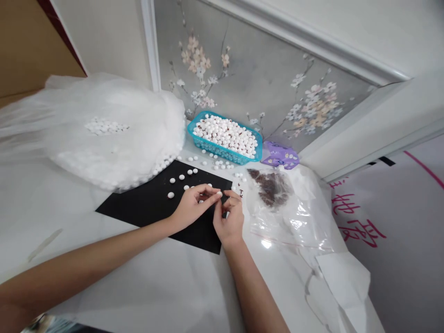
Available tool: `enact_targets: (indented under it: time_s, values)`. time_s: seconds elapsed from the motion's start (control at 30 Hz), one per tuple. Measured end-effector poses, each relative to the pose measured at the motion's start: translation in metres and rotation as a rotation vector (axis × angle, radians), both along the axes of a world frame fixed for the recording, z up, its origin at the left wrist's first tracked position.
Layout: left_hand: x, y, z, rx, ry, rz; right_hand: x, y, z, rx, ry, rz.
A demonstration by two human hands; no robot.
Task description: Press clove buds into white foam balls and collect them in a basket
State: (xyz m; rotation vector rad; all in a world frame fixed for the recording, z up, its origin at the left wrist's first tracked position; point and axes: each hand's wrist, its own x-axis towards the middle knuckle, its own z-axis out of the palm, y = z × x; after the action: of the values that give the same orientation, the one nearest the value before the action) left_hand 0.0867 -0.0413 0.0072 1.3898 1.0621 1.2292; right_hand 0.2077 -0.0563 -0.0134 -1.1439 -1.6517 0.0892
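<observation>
My left hand (pixel 190 206) pinches a small white ball (pixel 219 194) between thumb and fingertips above a black mat (pixel 138 206). Close against it, my right hand (pixel 230 221) has thumb and fingers drawn together at the ball's right side. Whatever the right fingers hold is too small to make out. Several loose white balls (pixel 172 180) lie on the mat, some partly hidden behind my left hand. A few tiny dark brown bits (pixel 241 190) are scattered just right of the mat.
A blue basket (pixel 217 149) heaped with white balls stands against the wall, beside a purple packet (pixel 281 155). At left bulges a large translucent bag (pixel 138 111) of white balls. Right of my hands lies a clear plastic bag (pixel 294 217) with dark brown pieces (pixel 272 187).
</observation>
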Motion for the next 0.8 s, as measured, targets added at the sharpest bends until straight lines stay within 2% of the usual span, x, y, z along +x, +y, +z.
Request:
enact_targets:
  time_s: [0.2, 0.53, 0.8]
  values:
    - [-0.0001, 0.001, -0.001, 0.008, -0.009, -0.008, -0.0002, 0.0028, -0.0012, -0.028, -0.012, 0.051]
    - [-0.0008, 0.0008, -0.0018, 0.0, -0.016, -0.006, -0.002, -0.0001, -0.0001, -0.096, -0.003, 0.042]
    - [-0.0016, 0.0005, -0.0005, -0.014, -0.007, -0.004, -0.0037, -0.0023, 0.0022, -0.071, -0.062, -0.031]
